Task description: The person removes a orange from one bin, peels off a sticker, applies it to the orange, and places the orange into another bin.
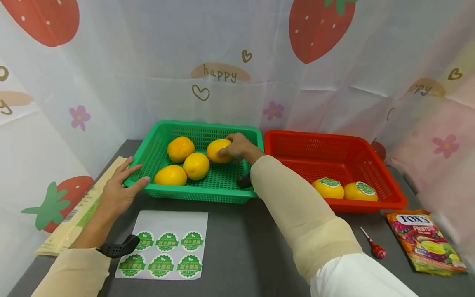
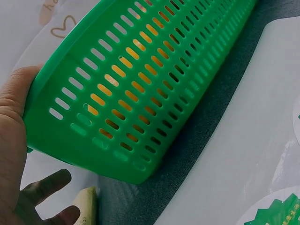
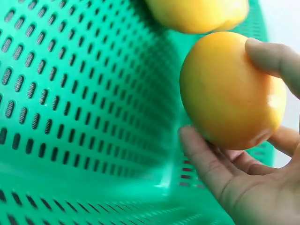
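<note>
- The backdrop curtain [image 1: 230, 49] bears the word "happy" [image 1: 220, 74] in the upper middle of the frame, and a partly folded "ppy" at the upper right.
- The candy bag [image 1: 426, 241] at the lower right reads "FOX'S" and "FRUITS".
- The green stickers [image 1: 167, 241] on the sheet at the lower left carry white characters too small to read.

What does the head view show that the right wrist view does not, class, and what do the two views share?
Only the head view shows the left hand resting on the corner of the green basket, the red basket with two stickered fruits, the sticker sheet and the candy bag. Only the right wrist view shows the fingers curled beneath the orange fruit. Both show the right hand holding that fruit inside the green basket.
</note>
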`<state>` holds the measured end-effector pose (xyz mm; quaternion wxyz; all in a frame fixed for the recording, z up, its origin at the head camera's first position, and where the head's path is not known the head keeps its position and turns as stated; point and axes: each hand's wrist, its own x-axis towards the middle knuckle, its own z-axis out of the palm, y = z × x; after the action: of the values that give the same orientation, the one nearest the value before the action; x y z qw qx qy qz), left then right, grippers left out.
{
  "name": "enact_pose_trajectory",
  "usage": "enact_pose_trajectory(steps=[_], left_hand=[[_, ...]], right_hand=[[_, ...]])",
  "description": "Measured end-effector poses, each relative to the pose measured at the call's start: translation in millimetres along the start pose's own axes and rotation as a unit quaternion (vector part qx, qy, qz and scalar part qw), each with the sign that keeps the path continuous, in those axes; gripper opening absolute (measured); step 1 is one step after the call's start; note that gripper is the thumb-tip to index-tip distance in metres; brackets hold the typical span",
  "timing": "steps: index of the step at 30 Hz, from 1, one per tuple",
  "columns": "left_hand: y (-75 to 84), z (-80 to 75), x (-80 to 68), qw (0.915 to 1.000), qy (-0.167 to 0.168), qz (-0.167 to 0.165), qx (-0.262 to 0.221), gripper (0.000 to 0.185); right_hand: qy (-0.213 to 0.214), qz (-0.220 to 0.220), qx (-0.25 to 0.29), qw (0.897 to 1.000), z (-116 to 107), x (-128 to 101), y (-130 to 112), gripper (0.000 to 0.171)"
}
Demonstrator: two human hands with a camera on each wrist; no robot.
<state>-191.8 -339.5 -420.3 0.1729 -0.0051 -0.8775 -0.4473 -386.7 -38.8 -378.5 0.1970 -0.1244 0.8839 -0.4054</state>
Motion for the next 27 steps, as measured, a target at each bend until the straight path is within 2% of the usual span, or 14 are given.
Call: enact_pose_trajectory(steps=[4,7,9,13,19,24,27], left_hand=[[2.5,0.8,1.1,0.9999,-0.008,0.005,0.006,0.058],[3.5,1.9,1.6,0.9999,-0.014,0.007,0.008,0.059],[3.3,2.3,1.8,0.9999,-0.011,0.008,0.006,0.058],[2.8,1.4,1.7,1.0,-0.004,0.002,0.004,0.058],[0.7,-0.9,2.3,0.9999,-0.009,0.001,0.005,0.059],[2.9,-0.7,2.3,1.0,-0.005,-0.001,0.007,0.058],[3.2,2.8,1.4,1.0,-0.005,-0.003,0.008,0.058]], right_hand=[[-0.003,-0.038,0.081,0.996,-19.2,-24.9,-5.0,0.072],[0.001,-0.074,0.117,0.99,-34.4,-48.4,-7.8,0.073],[0.006,-0.099,0.129,0.987,-42.9,-65.7,-9.1,0.073],[0.021,-0.162,0.115,0.98,-52.7,-103.2,-4.0,0.073],[0.055,-0.246,0.112,0.961,-54.3,-165.6,21.5,0.071],[0.078,-0.274,0.132,0.95,-50.7,-212.8,51.2,0.069],[0.085,-0.281,0.133,0.947,-45.4,-233.7,73.9,0.069]])
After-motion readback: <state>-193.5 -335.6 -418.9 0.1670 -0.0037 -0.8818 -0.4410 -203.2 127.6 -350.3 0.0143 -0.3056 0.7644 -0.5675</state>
